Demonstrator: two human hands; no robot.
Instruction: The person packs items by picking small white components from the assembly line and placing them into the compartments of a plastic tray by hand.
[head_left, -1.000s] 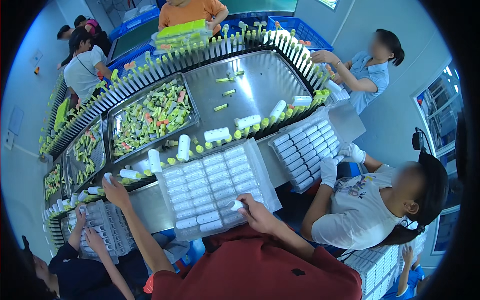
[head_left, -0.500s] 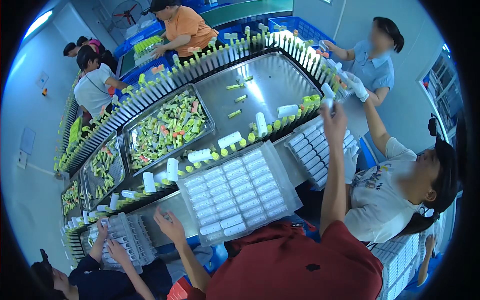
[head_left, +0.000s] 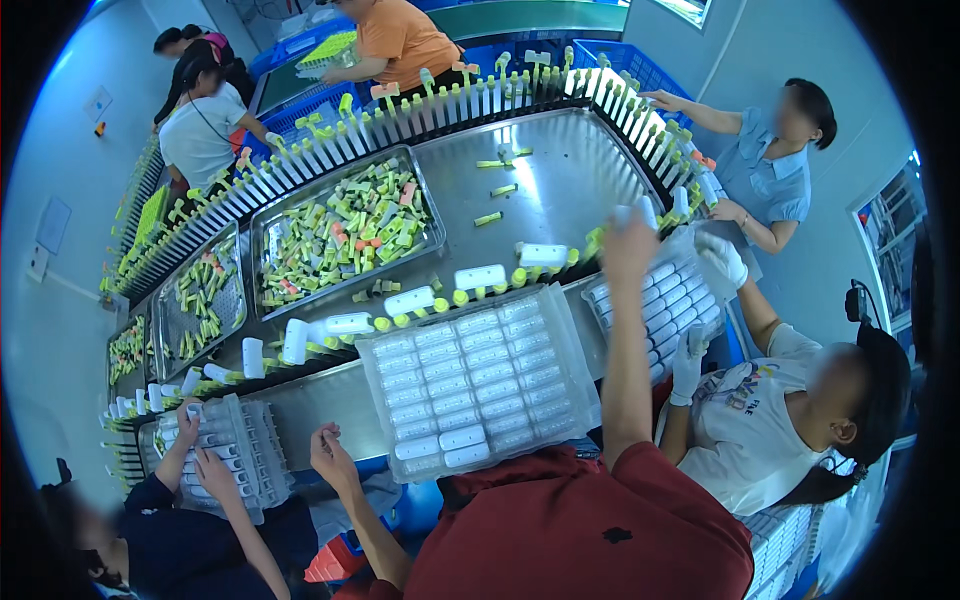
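Hanging just to the left of a clear plastic tray (head_left: 478, 380), the person's left hand (head_left: 333, 462) has its fingers loosely bent and half open, and I see nothing between them. In the nearest part of this tray, toward its left corner, lie a few white cases (head_left: 465, 456). The right hand (head_left: 630, 248) is stretched forward to the line and is blurred; its fingers are bent close to a pale case (head_left: 622, 214), but I cannot tell whether they grip it or only touch it. Along the near side of the line, more white cases rest by yellow-green tops (head_left: 460, 298). At the right, a co-worker's white glove (head_left: 722, 258) is beside another tray, which bears rows of white cases. Behind the near row, a metal tray (head_left: 433, 228) holds a heap of yellow-green and some orange pieces (head_left: 340, 230). Farther, beyond the upright holders (head_left: 440, 105), stands a person in an orange shirt (head_left: 405, 42).
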